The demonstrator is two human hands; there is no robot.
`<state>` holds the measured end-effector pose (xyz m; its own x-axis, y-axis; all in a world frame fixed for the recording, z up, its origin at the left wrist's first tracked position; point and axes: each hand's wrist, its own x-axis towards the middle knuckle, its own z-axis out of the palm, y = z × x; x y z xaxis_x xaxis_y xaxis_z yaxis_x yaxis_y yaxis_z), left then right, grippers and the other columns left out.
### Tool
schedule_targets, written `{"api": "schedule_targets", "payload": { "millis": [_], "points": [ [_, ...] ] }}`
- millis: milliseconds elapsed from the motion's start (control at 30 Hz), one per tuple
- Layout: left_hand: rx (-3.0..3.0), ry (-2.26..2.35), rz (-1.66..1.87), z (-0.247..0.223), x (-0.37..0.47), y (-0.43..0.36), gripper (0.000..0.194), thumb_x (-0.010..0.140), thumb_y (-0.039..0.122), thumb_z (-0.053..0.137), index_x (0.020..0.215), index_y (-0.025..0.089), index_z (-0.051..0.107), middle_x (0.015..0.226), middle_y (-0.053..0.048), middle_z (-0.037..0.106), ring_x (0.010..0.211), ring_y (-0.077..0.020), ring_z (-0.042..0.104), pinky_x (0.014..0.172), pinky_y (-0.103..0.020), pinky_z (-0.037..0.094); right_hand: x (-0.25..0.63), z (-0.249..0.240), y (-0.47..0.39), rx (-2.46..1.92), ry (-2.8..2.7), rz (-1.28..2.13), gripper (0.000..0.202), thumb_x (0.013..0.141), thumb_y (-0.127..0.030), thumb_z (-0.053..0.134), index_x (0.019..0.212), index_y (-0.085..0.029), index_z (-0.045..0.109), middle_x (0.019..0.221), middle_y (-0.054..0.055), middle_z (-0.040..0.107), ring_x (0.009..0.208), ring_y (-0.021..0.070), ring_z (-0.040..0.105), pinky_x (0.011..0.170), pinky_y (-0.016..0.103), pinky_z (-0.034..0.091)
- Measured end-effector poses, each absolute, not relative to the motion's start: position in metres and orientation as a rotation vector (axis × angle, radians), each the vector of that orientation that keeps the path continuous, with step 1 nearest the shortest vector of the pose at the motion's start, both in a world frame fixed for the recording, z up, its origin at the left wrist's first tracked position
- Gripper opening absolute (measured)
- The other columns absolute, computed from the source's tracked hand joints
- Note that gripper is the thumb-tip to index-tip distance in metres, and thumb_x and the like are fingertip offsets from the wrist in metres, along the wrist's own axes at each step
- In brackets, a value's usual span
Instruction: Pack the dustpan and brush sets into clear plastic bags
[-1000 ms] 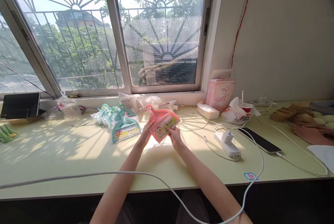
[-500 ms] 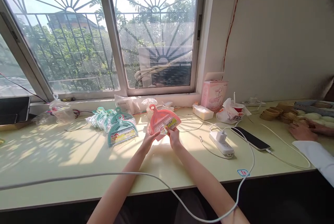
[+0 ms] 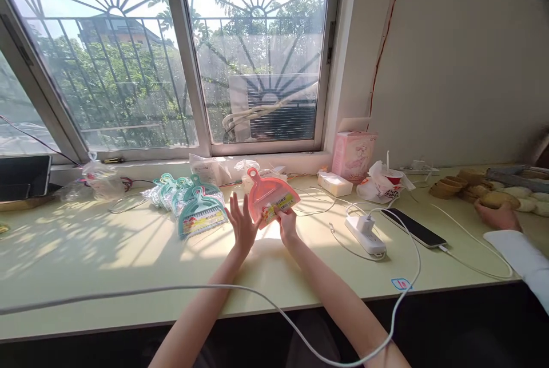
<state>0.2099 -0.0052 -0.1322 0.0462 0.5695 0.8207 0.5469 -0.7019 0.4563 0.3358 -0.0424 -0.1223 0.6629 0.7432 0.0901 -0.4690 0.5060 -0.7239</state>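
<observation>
A pink dustpan [image 3: 271, 195] with a yellow printed label stands tilted above the table, its looped handle pointing up. My right hand [image 3: 286, 225] grips its lower right edge, thumb on the label. Just left of it, my left hand [image 3: 242, 225] is open with fingers spread upward; its thumb is close to the pan's edge, and I cannot tell whether they touch. To the left lie several green dustpan sets [image 3: 201, 213] in clear wrapping, the front one showing white brush bristles and a yellow label.
A white cable [image 3: 171, 287] crosses over my forearms. To the right are a power strip [image 3: 364, 236], a phone [image 3: 414, 228] on a charging cord, and a pink box [image 3: 354, 156]. At far right a co-worker's hand [image 3: 500, 218] holds a brownish rounded object.
My left hand has let go of the pink dustpan's lower left and spread its fingers. The white bristles seen on the pink pan no longer show. The co-worker's hand has lifted a brownish object.
</observation>
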Motion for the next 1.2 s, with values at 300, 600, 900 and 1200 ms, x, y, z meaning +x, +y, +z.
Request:
{"api": "schedule_targets", "payload": {
  "millis": [300,600,900,1200],
  "points": [
    [3.046,1.305,1.312,-0.119,0.204,-0.013,0.019,0.097,0.011,0.057,0.106,0.019,0.073,0.103,-0.013,0.075,0.095,-0.0302,0.070,0.083,-0.042,0.054,0.331,-0.127,-0.044,-0.788,-0.453,0.734,0.036,0.055,-0.036,0.089,0.082,-0.019,0.072,0.080,0.004,0.077,0.076,0.0210,0.070,0.071,0.034,0.058],
    [3.070,1.228,1.372,-0.122,0.210,-0.017,0.023,0.099,0.006,0.057,0.105,0.021,0.074,0.122,-0.015,0.075,0.109,-0.0292,0.072,0.098,-0.047,0.057,0.313,-0.130,-0.046,-0.887,-0.526,0.795,0.041,0.048,-0.039,0.094,0.074,-0.019,0.068,0.067,0.000,0.071,0.069,0.0186,0.064,0.065,0.031,0.053],
    [3.131,1.149,1.159,-0.134,0.210,-0.006,0.052,0.096,0.001,0.058,0.146,0.014,0.064,0.142,-0.021,0.069,0.131,-0.0311,0.069,0.101,-0.037,0.063,0.332,-0.129,-0.042,-0.850,-0.316,0.776,0.030,0.057,-0.024,0.083,0.082,-0.019,0.067,0.074,0.001,0.072,0.079,0.0207,0.071,0.073,0.032,0.058],
    [3.231,0.805,1.349,-0.137,0.212,-0.014,0.050,0.093,-0.002,0.050,0.136,0.017,0.066,0.139,-0.017,0.071,0.129,-0.0263,0.068,0.101,-0.036,0.062,0.333,-0.132,-0.038,-0.852,-0.230,0.762,0.032,0.064,-0.022,0.083,0.089,-0.021,0.064,0.086,0.001,0.075,0.087,0.0198,0.074,0.076,0.030,0.061]
  ]
}}
